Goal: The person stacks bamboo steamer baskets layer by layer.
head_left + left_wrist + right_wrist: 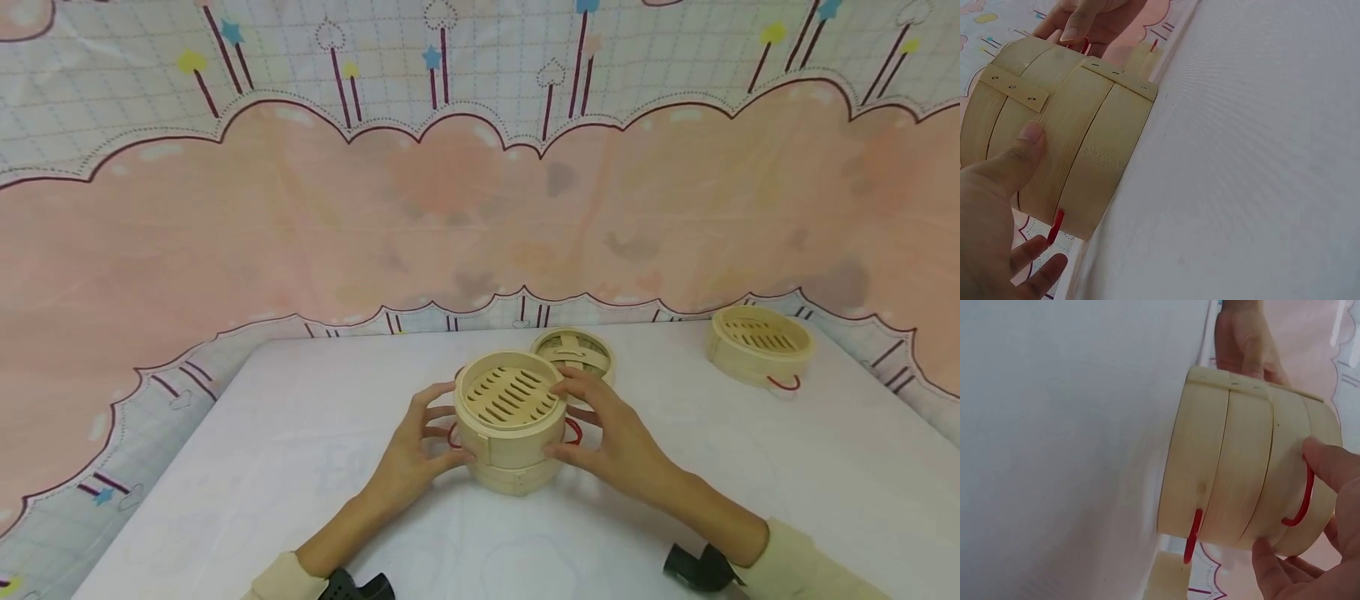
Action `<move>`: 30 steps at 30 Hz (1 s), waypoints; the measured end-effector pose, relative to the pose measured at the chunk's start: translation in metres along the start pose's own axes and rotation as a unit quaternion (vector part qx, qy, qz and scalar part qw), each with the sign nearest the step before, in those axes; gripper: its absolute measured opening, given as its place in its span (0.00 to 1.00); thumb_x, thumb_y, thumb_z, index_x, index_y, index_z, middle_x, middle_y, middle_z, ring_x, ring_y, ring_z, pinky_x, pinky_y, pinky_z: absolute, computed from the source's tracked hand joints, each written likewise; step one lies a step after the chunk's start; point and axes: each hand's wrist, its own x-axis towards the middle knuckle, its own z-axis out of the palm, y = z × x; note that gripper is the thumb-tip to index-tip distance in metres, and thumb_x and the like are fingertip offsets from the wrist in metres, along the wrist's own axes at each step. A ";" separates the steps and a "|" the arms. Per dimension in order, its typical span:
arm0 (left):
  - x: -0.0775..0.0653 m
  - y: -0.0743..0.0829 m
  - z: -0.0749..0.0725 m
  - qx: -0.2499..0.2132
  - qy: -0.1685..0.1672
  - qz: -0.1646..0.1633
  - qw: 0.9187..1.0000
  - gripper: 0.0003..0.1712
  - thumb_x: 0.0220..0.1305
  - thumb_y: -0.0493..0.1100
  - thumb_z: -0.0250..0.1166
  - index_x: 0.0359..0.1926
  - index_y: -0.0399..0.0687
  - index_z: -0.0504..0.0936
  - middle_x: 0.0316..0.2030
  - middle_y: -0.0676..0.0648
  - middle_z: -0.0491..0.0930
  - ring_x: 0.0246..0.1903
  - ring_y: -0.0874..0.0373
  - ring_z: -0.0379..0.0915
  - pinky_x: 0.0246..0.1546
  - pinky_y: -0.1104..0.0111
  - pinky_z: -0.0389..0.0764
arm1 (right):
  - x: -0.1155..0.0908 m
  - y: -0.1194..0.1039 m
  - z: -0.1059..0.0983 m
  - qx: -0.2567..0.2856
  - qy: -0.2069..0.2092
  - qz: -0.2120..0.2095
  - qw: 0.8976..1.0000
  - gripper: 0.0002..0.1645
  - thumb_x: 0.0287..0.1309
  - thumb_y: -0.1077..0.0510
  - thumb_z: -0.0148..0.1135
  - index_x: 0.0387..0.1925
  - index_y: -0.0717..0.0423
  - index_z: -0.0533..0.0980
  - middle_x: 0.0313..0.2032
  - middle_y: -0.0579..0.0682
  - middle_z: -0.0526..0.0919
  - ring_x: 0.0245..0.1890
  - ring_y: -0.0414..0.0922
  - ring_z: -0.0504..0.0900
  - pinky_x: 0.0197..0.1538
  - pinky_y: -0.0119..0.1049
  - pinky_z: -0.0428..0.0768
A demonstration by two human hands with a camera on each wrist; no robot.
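I have an upper bamboo steamer basket (516,450) seated squarely on a matching lower bamboo steamer basket (517,480), both pale and round, standing upright on the white tabletop (300,442). The upper one's slotted face looks up; I see red handles (1192,537) and stapled strips (1014,91) along the walls.

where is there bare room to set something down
Bare: the white table left of the left hand, and between the right hand and lone bamboo steamer tier. Crowded: the middle, where both hands hold stacked steamer tiers, another steamer piece behind.
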 end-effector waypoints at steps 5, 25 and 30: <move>-0.002 0.001 -0.001 0.002 -0.005 0.006 1.000 0.52 0.44 0.30 0.76 0.67 0.39 0.56 0.64 0.40 0.64 0.55 0.41 0.71 0.45 0.47 0.77 | -0.001 0.002 0.001 0.002 0.001 -0.011 1.000 0.39 0.41 0.62 0.78 0.56 0.54 0.68 0.66 0.52 0.63 0.63 0.49 0.67 0.51 0.34 0.77; -0.005 -0.004 -0.003 0.007 -0.011 0.040 0.999 0.48 0.45 0.28 0.74 0.65 0.39 0.56 0.70 0.36 0.53 0.55 0.37 0.69 0.43 0.49 0.77 | -0.003 0.008 -0.002 0.048 -0.017 -0.039 0.998 0.37 0.47 0.66 0.73 0.59 0.59 0.69 0.67 0.54 0.63 0.62 0.51 0.69 0.51 0.36 0.77; -0.006 -0.001 -0.003 0.018 -0.010 0.039 0.999 0.51 0.44 0.28 0.74 0.66 0.38 0.54 0.70 0.37 0.54 0.56 0.37 0.68 0.43 0.48 0.77 | -0.003 0.013 -0.005 0.060 -0.028 -0.036 0.997 0.36 0.48 0.68 0.71 0.60 0.59 0.69 0.68 0.54 0.63 0.65 0.50 0.66 0.51 0.38 0.77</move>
